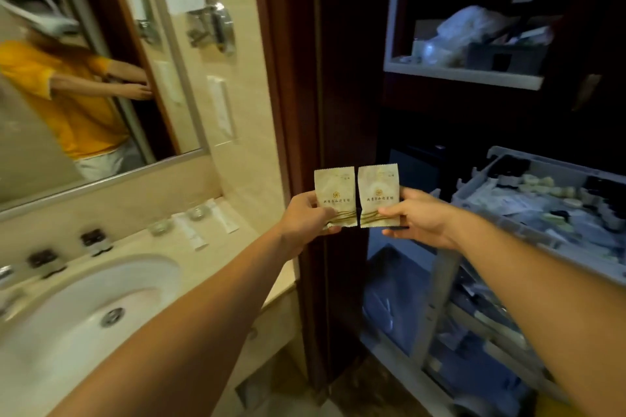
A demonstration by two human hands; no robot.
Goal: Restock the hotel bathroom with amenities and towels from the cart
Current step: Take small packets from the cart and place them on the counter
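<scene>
Two small cream foil amenity sachets with gold printed logos and crimped top edges are held upright side by side, edges almost touching: the left sachet (pixel 335 196) pinched at its lower corner, the right sachet (pixel 378 195) likewise, before a dark wooden doorframe.

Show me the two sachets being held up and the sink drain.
left sachet (pixel 335 195), head view, middle of its printed face
right sachet (pixel 378 193), head view, middle of its printed face
sink drain (pixel 112 316), head view, metal centre

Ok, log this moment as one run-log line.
left hand: pinches cream paper sachet | right hand: pinches second cream paper sachet | sachets: side by side, between white sink and grey cart tray
</scene>
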